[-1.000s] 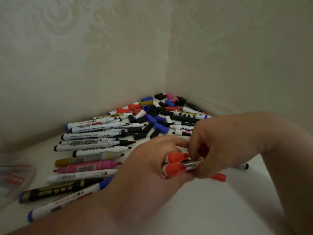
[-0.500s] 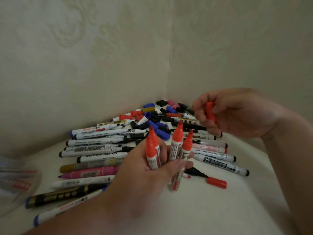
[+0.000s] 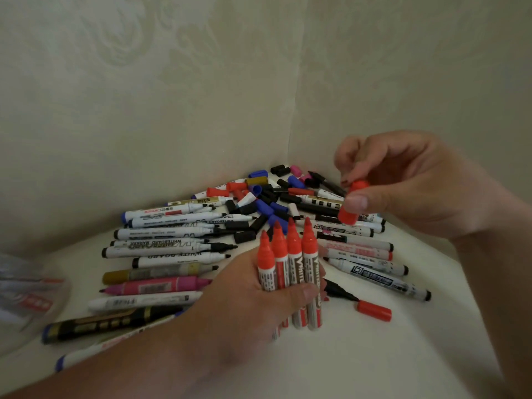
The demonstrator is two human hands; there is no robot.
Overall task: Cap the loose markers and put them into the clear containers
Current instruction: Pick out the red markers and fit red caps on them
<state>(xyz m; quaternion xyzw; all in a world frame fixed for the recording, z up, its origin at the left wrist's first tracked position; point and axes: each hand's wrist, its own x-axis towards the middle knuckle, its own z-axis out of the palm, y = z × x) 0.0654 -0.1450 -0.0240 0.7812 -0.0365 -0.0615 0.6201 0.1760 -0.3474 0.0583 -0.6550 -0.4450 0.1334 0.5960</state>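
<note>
My left hand (image 3: pixel 247 306) grips a bunch of several uncapped red markers (image 3: pixel 290 269), held upright with their red tips pointing up. Above and to the right of them, my right hand (image 3: pixel 408 188) pinches a red cap (image 3: pixel 352 203) between thumb and fingers. A pile of loose markers (image 3: pixel 172 249) and loose caps (image 3: pixel 259 203) in black, blue, red, pink and gold lies in the corner of the white surface. Another red cap (image 3: pixel 374 310) lies beside a black-tipped marker just right of my left hand. A clear container (image 3: pixel 26 295) shows blurred at the left edge.
Two patterned cream walls (image 3: pixel 201 96) meet in a corner behind the pile. More white markers with black ends (image 3: pixel 380 272) lie under my right hand. The white surface (image 3: pixel 403 355) stretches toward me at the front right.
My hands have come apart. My left hand turned the bunch of red markers upright, and my right hand rose to the right with a red cap, which now hangs lower over the marker tips.
</note>
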